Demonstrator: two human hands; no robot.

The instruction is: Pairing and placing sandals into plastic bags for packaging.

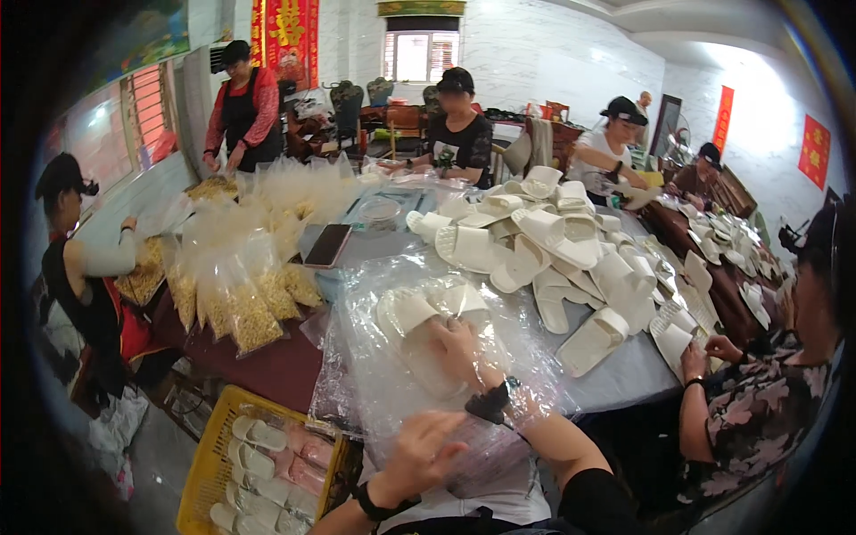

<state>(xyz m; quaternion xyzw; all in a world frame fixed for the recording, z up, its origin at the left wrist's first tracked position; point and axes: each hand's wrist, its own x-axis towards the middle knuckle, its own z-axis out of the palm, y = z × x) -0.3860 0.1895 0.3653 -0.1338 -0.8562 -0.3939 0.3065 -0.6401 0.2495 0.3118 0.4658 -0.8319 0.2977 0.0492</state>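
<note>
reaching into a clear plastic bag [374, 357] on the grey table [624, 374], the person's right hand [459, 349] is pressing on a pair of white slippers [419, 312]; its fingers are lying close together, curled over the slipper inside the bag, and a dark watch is sitting on the wrist. the left hand [426, 450] is hovering at the near edge of the bag, fingers slightly apart and bent, gripping nothing that can be made out; a black band is circling that wrist. the two slippers in the bag are resting side by side near the table's front edge, just left of centre. a large heap of white slippers [553, 250] is lying behind and to the right, too many and too overlapped for counting. one yellow crate [209, 455] at lower left is holding more slippers, white and pink, partly cut off by the frame's edge. roughly five clear bags of yellow grain-like goods [241, 303] are standing at left; their contents are hard to identify. one dark phone [327, 245] is lying beside them. six other people are working around the tables, the one at right being cut by the rim.
</note>
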